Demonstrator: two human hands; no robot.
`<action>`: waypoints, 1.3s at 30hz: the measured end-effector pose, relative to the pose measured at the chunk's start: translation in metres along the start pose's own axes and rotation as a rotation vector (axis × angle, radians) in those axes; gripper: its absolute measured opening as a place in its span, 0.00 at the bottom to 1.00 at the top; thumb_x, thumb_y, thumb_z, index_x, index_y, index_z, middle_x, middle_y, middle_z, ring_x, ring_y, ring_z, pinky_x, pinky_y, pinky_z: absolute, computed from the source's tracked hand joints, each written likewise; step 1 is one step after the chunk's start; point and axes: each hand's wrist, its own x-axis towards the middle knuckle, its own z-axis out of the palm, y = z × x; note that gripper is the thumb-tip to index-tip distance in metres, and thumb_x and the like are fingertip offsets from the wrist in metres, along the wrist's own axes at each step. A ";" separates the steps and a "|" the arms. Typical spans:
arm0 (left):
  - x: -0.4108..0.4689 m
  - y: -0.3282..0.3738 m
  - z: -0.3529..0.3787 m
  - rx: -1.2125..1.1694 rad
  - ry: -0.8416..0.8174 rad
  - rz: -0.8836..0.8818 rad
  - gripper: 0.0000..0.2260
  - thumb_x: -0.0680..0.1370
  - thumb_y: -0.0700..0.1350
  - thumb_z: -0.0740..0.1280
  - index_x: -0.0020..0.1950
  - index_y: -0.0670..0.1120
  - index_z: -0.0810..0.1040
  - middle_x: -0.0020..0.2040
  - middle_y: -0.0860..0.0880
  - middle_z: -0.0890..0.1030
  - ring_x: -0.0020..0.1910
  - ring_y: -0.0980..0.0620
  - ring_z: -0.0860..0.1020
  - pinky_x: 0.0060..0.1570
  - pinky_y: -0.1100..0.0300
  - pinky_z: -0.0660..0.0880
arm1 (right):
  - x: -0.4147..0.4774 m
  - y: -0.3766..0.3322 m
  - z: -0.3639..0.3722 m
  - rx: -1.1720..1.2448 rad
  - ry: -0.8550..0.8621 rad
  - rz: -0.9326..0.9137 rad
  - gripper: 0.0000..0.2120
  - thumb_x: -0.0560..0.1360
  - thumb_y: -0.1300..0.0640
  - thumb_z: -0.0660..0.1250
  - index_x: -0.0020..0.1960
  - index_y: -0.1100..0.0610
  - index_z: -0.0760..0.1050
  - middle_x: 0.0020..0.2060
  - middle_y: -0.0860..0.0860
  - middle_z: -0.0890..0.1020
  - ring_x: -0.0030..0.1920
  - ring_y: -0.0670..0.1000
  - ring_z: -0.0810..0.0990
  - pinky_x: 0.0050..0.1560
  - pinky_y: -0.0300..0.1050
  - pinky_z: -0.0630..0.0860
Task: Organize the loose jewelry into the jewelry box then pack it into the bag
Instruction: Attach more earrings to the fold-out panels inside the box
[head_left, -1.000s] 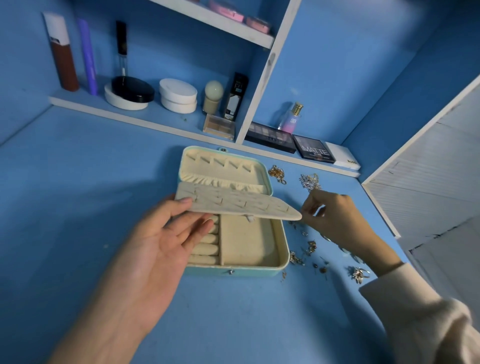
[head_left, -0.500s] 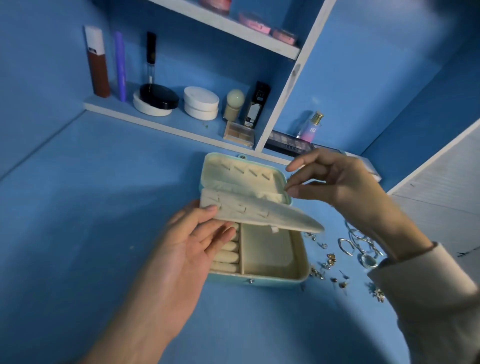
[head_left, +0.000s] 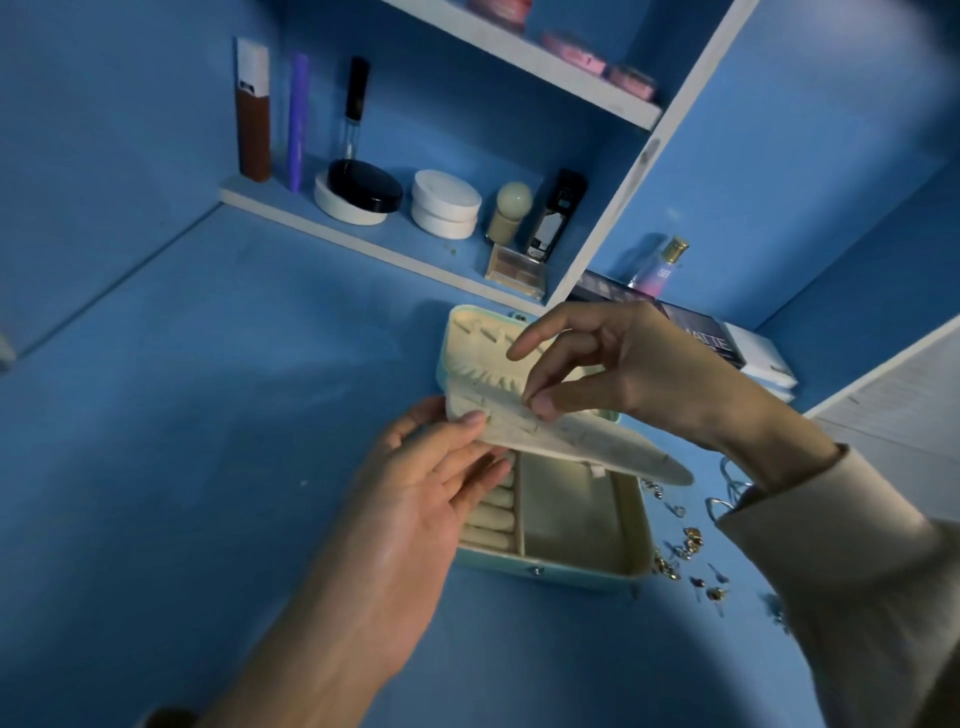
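Over the jewelry box (head_left: 571, 569), left fingers (head_left: 480, 483) grip its flap (head_left: 597, 441); right fingers (head_left: 545, 402) pinch it.

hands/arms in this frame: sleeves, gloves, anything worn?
No gloves: the left hand and the right hand are both bare, with no rings, watch or bracelet visible. The right arm wears a loose cream long sleeve with a wide cuff ending at the wrist. The left forearm is uncovered. A dark edge at the frame bottom may be a pushed-up sleeve, but I cannot tell.
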 end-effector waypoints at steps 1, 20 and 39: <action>0.000 0.000 0.000 -0.006 0.002 0.001 0.21 0.63 0.41 0.68 0.55 0.45 0.72 0.55 0.41 0.82 0.56 0.47 0.80 0.57 0.53 0.75 | 0.000 0.000 0.000 -0.009 -0.005 0.003 0.15 0.66 0.74 0.72 0.50 0.61 0.78 0.36 0.59 0.84 0.37 0.51 0.80 0.43 0.36 0.77; -0.003 0.001 0.001 -0.071 0.001 0.000 0.23 0.64 0.42 0.68 0.59 0.43 0.73 0.54 0.43 0.83 0.55 0.49 0.81 0.57 0.56 0.74 | 0.005 -0.001 -0.001 -0.091 -0.064 0.005 0.17 0.66 0.72 0.72 0.51 0.56 0.80 0.36 0.55 0.84 0.35 0.45 0.81 0.41 0.32 0.74; -0.003 0.003 -0.001 -0.067 -0.008 -0.033 0.19 0.65 0.41 0.68 0.55 0.43 0.74 0.51 0.43 0.82 0.52 0.49 0.81 0.53 0.57 0.75 | 0.008 -0.001 0.000 -0.107 -0.090 -0.081 0.32 0.68 0.74 0.70 0.63 0.47 0.69 0.37 0.56 0.83 0.37 0.50 0.81 0.41 0.35 0.75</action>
